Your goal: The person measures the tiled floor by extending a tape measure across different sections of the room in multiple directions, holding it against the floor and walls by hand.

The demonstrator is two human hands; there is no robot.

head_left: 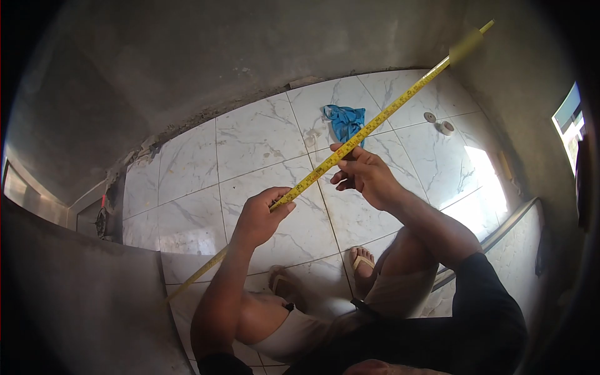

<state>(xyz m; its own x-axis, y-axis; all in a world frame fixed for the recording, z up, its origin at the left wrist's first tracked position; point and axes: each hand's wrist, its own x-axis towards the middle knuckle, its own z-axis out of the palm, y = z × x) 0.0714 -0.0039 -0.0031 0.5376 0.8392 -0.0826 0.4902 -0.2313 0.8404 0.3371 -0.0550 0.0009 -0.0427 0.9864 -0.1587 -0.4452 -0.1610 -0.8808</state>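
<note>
Gripping yellow tape measure (312, 177) between left fingers (275, 193); right fingers (364, 156) lightly pinch it farther up.

Tape measure (312, 178) across – in way, wall (250, 50) bhd., rm. btwn. forearms (431, 225)

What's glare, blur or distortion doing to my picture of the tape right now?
Head view: the yellow tape measure blurs into a smudge near its upper-right end; its markings are too small to read surely. Head view: sunlight blows out the right of the tiled floor; the wide lens bows the floor's edges and darkens the corners.
</note>
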